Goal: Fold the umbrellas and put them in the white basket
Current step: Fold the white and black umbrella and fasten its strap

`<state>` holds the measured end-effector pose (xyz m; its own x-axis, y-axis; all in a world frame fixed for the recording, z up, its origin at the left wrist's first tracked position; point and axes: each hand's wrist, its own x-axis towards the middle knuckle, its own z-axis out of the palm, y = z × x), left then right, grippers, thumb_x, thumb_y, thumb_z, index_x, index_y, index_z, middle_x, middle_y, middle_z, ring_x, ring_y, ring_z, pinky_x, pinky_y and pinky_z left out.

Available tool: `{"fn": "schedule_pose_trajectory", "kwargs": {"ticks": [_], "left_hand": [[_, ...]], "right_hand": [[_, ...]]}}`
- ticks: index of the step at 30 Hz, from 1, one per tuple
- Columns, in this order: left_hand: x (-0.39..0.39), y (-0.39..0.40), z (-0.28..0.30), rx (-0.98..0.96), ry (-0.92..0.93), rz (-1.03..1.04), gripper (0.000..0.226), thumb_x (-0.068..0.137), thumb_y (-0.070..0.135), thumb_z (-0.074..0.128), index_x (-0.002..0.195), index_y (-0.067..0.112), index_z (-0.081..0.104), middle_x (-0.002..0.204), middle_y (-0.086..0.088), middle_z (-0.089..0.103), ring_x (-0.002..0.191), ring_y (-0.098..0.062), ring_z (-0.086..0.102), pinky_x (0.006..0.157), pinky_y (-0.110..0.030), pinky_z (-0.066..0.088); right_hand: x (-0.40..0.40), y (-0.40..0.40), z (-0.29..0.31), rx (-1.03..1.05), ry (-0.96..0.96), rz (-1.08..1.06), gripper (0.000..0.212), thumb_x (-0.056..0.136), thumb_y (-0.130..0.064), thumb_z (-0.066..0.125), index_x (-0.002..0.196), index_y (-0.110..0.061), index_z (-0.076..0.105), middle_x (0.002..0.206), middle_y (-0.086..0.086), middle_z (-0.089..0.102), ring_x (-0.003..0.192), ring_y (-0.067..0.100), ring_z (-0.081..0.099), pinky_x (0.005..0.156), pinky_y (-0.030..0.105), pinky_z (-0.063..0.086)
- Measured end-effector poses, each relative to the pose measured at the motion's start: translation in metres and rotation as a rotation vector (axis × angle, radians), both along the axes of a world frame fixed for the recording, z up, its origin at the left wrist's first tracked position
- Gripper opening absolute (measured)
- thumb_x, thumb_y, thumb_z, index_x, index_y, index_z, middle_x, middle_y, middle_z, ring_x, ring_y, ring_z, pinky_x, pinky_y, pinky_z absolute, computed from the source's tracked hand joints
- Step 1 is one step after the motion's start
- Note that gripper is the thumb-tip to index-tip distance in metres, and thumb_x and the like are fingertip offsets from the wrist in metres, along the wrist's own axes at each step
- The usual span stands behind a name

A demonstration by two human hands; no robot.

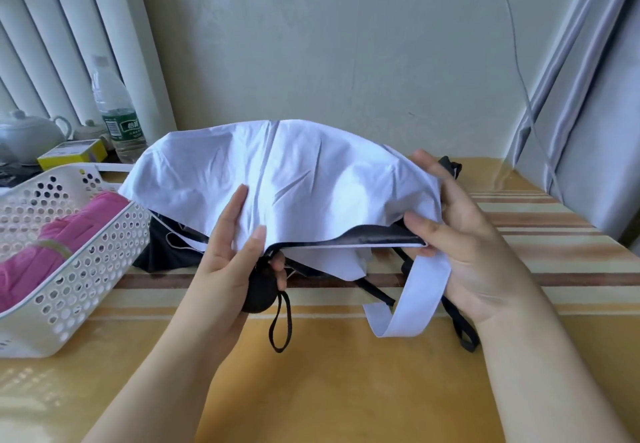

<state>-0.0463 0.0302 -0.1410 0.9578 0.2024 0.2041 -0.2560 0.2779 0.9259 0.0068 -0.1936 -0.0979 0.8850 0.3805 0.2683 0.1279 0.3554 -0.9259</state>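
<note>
A white umbrella point(294, 172) with a black lining is held loose and unfurled above the table, its cloth spread between my hands. My left hand point(232, 259) grips its black handle point(260, 290) near the canopy, thumb on the white cloth; a black wrist loop hangs below. My right hand point(464, 248) pinches the canopy's right hem, and the white closing strap point(412, 307) dangles from there. The white perforated basket point(86, 269) stands at the left with a folded pink umbrella point(45, 255) lying inside it.
The table point(329, 390) has a yellow striped cover. Behind the basket stand a water bottle point(116, 113), a white teapot point(29, 136) and a yellow box point(72, 155). Another black strap point(465, 331) lies by my right wrist. Curtains hang at the left and right.
</note>
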Motion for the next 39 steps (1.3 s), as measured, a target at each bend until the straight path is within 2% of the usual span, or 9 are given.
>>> {"fn": "schedule_pose_trajectory", "kwargs": {"ticks": [4,12,17,21,25,30,32,35,39], "left_hand": [[0.000,0.002,0.002,-0.053,0.002,-0.021,0.052,0.086,0.025,0.063,0.125,0.058,0.050,0.068,-0.002,0.046,0.060,-0.020,0.046,0.064,-0.032,0.044],[0.003,0.002,0.002,-0.150,0.010,-0.008,0.051,0.085,0.026,0.054,0.131,0.045,0.049,0.068,0.004,0.054,0.054,-0.015,0.045,0.056,-0.031,0.041],[0.003,0.000,-0.001,-0.026,0.048,0.054,0.047,0.097,0.018,0.049,0.134,0.048,0.044,0.069,0.010,0.056,0.058,-0.016,0.047,0.055,-0.029,0.047],[0.002,0.003,-0.002,0.096,0.072,0.091,0.051,0.096,0.018,0.052,0.133,0.052,0.042,0.070,-0.001,0.060,0.056,-0.019,0.057,0.057,-0.027,0.050],[0.002,0.002,-0.003,0.117,0.082,0.091,0.052,0.095,0.018,0.053,0.130,0.055,0.043,0.065,-0.004,0.061,0.055,-0.020,0.059,0.056,-0.026,0.048],[0.002,0.001,-0.002,0.064,0.077,0.096,0.051,0.096,0.021,0.051,0.128,0.059,0.042,0.062,-0.008,0.058,0.054,-0.021,0.057,0.049,-0.020,0.042],[0.001,-0.001,-0.002,0.071,0.071,0.106,0.051,0.096,0.021,0.051,0.128,0.060,0.042,0.061,-0.008,0.058,0.056,-0.020,0.058,0.048,-0.018,0.043],[0.000,-0.007,-0.003,0.091,0.059,0.116,0.050,0.097,0.020,0.051,0.126,0.060,0.042,0.061,-0.006,0.057,0.057,-0.019,0.059,0.051,-0.019,0.048],[0.000,-0.016,-0.004,0.127,0.032,0.107,0.051,0.093,0.025,0.053,0.127,0.060,0.039,0.067,-0.002,0.062,0.059,-0.018,0.061,0.057,-0.021,0.051]], "right_hand": [[0.004,-0.003,-0.001,-0.007,0.018,-0.082,0.071,0.069,-0.008,0.060,0.133,-0.037,0.051,0.101,-0.010,0.069,0.093,0.014,0.058,0.078,0.027,0.041],[0.007,-0.015,0.002,0.097,0.091,-0.088,0.081,0.068,-0.011,0.065,0.141,-0.036,0.043,0.110,0.000,0.073,0.096,0.016,0.070,0.072,0.023,0.057],[0.006,-0.023,0.000,0.120,0.062,0.117,0.098,0.053,-0.024,0.091,0.140,-0.035,0.047,0.131,-0.001,0.061,0.111,0.021,0.061,0.091,0.025,0.052],[0.010,-0.034,-0.001,0.079,0.105,0.085,0.098,0.047,-0.028,0.091,0.136,-0.038,0.052,0.128,-0.001,0.062,0.099,0.023,0.055,0.080,0.023,0.052],[0.012,-0.042,0.002,-0.049,0.189,-0.054,0.074,0.064,-0.001,0.060,0.128,-0.037,0.058,0.097,0.001,0.061,0.048,0.007,0.046,0.046,0.011,0.037],[0.005,-0.029,0.005,-0.277,0.177,-0.089,0.081,0.064,-0.001,0.065,0.135,-0.035,0.049,0.109,-0.007,0.072,0.088,0.008,0.067,0.068,0.017,0.053],[0.006,-0.022,0.002,-0.460,0.068,-0.379,0.077,0.073,-0.008,0.078,0.137,-0.034,0.046,0.111,-0.015,0.065,0.097,-0.004,0.060,0.080,0.017,0.048],[-0.013,0.003,0.008,-0.575,-0.551,-0.907,0.032,0.079,-0.027,0.069,0.110,-0.025,0.058,0.104,-0.011,0.053,0.093,-0.002,0.048,0.085,0.011,0.040],[-0.035,0.054,-0.009,-0.665,-0.877,-0.642,0.004,0.083,-0.020,0.066,0.084,-0.017,0.068,0.079,-0.011,0.058,0.075,-0.001,0.053,0.069,0.006,0.040]]}}
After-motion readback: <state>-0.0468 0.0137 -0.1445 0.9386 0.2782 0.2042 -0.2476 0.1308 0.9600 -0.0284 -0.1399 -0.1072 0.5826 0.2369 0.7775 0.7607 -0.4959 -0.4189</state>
